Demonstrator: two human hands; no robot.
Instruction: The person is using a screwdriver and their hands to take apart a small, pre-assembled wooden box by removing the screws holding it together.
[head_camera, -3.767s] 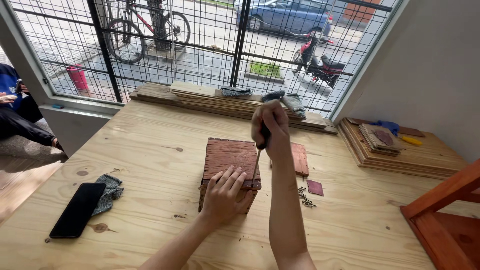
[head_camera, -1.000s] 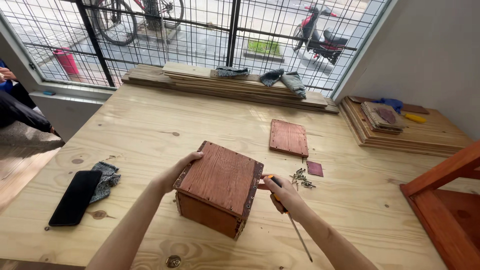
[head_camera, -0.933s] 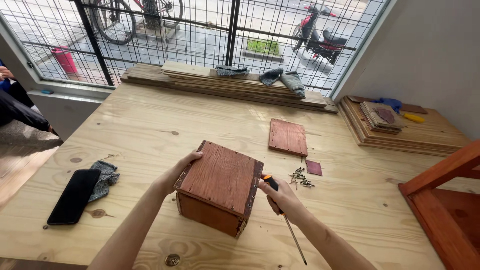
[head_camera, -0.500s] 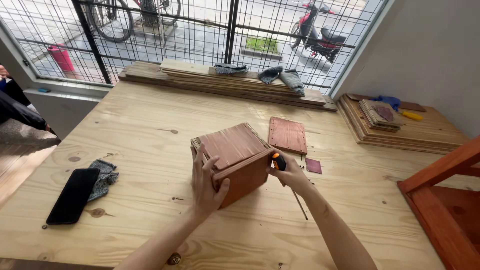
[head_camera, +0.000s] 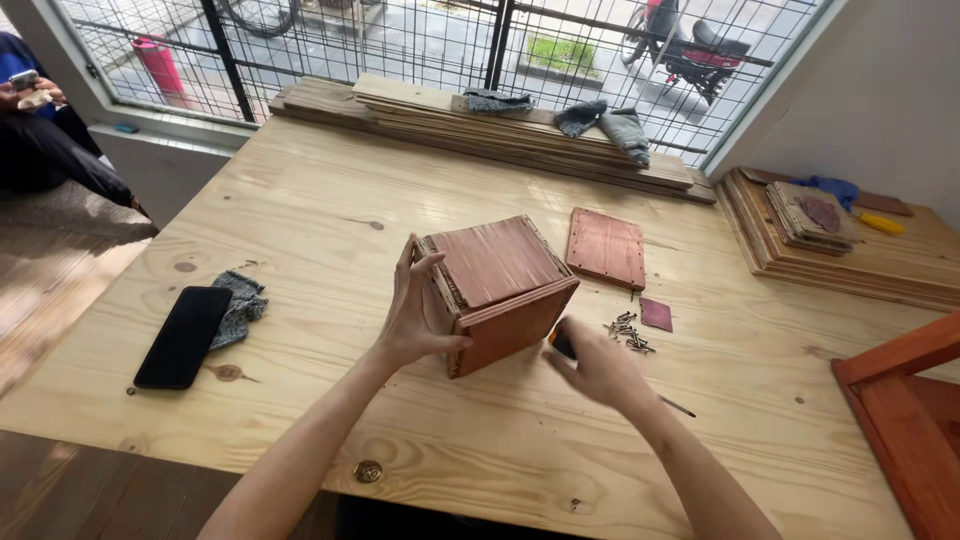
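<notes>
on the pale pine counter (head_camera: 300, 210), near its front edge, a reddish-brown wooden box (head_camera: 500, 290) sits tilted, one corner turned toward the viewer. the left hand (head_camera: 420, 310) is spread flat against the box's left side, fingers reaching up to the top edge and thumb hooked under the near corner. the right hand (head_camera: 600, 365) is just beside the box's lower right face, curled around the dark handle of a screwdriver (head_camera: 566, 343); its thin shaft pokes out past the wrist toward the right. this hand is blurred, so i cannot tell whether it touches the box.

the likely risk is the box slipping or rocking, since it looks braced by the left hand alone and rests at an angle; a push from the tool side could skid it across the smooth wood. the screwdriver tip could also scratch the panel or jab the left fingers if it skates off. a small heap of loose screws (head_camera: 630, 332) lies near the right hand and could be scattered by a sweep of the forearm.

just beyond the screws lie a flat reddish panel (head_camera: 607, 248) and a small dark square offcut (head_camera: 656, 314). well to the left are a black phone (head_camera: 184, 335) and a grey rag (head_camera: 240, 305).
</notes>
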